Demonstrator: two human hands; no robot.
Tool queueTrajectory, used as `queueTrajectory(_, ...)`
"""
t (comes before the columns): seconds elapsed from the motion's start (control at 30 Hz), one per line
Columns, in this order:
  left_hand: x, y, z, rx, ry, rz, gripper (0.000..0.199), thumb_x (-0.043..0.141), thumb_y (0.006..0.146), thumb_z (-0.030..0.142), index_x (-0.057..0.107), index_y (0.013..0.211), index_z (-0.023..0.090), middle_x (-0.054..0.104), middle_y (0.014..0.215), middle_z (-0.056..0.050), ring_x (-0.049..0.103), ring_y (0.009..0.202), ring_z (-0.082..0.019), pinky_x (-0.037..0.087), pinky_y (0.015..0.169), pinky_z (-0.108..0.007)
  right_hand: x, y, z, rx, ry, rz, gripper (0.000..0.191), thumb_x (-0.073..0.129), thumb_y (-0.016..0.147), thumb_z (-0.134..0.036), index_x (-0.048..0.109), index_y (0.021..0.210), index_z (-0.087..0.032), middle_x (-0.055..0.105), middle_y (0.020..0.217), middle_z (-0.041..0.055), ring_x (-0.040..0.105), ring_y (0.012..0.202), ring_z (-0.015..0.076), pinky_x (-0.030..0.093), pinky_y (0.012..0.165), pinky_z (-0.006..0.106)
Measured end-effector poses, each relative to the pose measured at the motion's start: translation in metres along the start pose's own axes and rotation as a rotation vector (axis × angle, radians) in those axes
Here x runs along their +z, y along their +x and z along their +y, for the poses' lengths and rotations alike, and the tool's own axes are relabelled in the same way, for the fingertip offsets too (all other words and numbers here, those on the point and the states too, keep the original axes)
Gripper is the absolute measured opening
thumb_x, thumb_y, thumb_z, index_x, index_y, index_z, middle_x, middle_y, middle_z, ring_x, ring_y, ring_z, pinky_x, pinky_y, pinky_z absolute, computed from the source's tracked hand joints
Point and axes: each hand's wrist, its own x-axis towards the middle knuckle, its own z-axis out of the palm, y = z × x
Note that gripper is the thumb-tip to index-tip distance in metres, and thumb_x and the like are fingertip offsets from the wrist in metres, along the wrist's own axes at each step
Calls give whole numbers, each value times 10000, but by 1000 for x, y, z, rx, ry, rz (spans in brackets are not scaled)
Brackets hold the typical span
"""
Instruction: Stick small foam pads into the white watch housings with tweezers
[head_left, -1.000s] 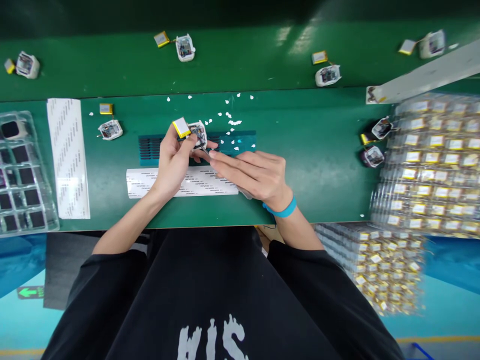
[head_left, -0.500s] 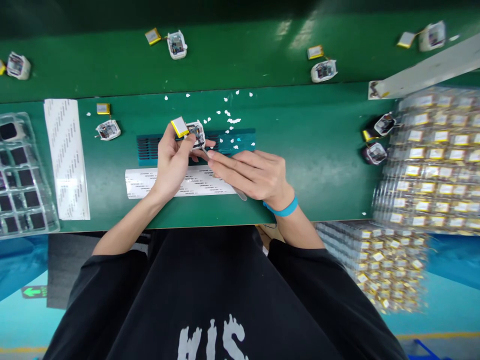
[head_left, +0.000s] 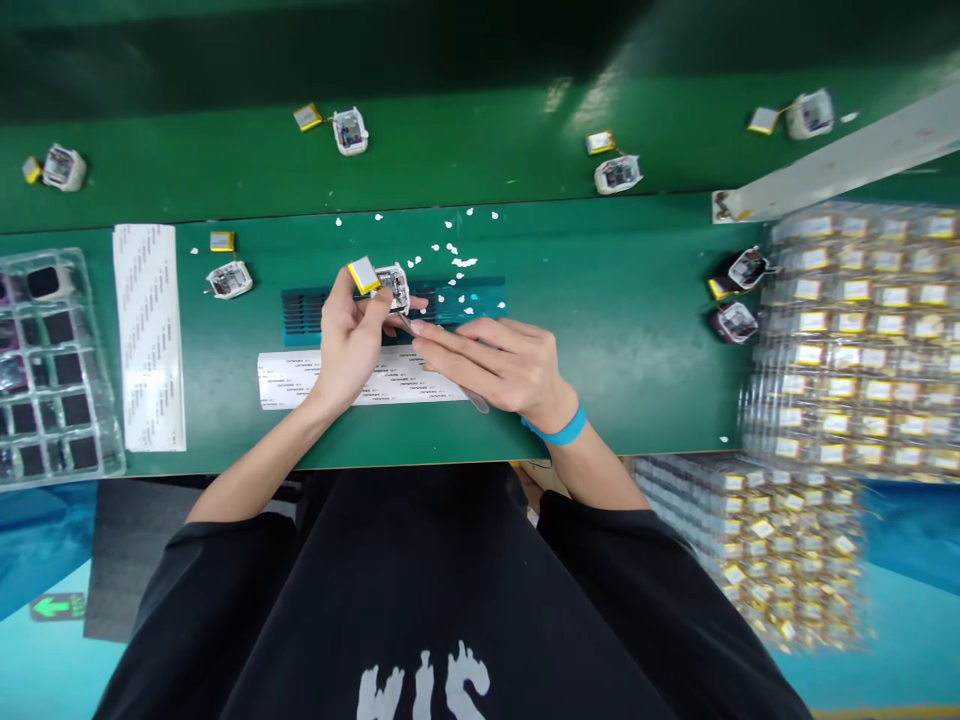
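My left hand (head_left: pixel 351 335) is closed round a white watch case (head_left: pixel 392 288), its open side up and a circuit board showing inside. A silver battery with yellow edges (head_left: pixel 364 275) lies beside the case, by my left fingertips. In my right hand (head_left: pixel 499 365) are slim metal tweezers (head_left: pixel 478 401), their tips at the case's lower edge. What exactly the tips touch is too small to tell. Beneath my hands lie a slotted teal plate (head_left: pixel 304 312) and a white printed strip (head_left: pixel 289 382). Small white stickers (head_left: pixel 465 262) are scattered just beyond.
Another case (head_left: pixel 229 280) and a second printed strip (head_left: pixel 148 340) lie to the left, near a clear tray (head_left: pixel 112 430) of dark pieces. Two dark cases (head_left: pixel 735 322) sit right, beside stacked battery trays (head_left: pixel 754 400). A metal bar (head_left: pixel 840 165) slants across the upper right.
The whole view has shifted, so the bench appears slightly lower. Both hands keep nearly the same hold on the watch case and tweezers, whose tips stay at the case's lower edge.
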Motion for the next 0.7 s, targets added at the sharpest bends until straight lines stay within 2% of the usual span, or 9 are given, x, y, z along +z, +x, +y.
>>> queueTrajectory(0.2,2,-4,4,24,-25,-11,346,686,1007,543,597,1122,229,809,958,-61,836,920,-252,660,698,-316,9,1,-2,54,126,156,327,672,1044,-194,725,1355,-282,830,1259,-5,735,839,137,635,726,288)
queueTrajectory(0.37,4,-7,15,7,-54,-12,445,730,965,609,651,1173,224,801,975,-75,818,1067,-305,697,859,-406,14,0,-1,125,269,302,526,671,1028,-156,589,1540,-242,843,1218,46,760,853,161,649,718,306)
queueTrajectory(0.5,4,-7,18,-6,-71,-5,461,747,948,621,657,1179,232,794,977,-67,808,1098,-311,700,889,-428,15,-2,0,187,319,291,543,647,1040,-169,576,1552,-334,845,1213,-2,760,827,161,646,709,316)
queueTrajectory(0.7,4,-5,19,-30,-161,-43,442,821,903,542,648,1174,238,779,982,-33,820,981,-261,706,900,-426,12,1,3,202,299,326,462,638,1049,-178,637,1494,-301,858,1160,2,752,783,157,636,674,308)
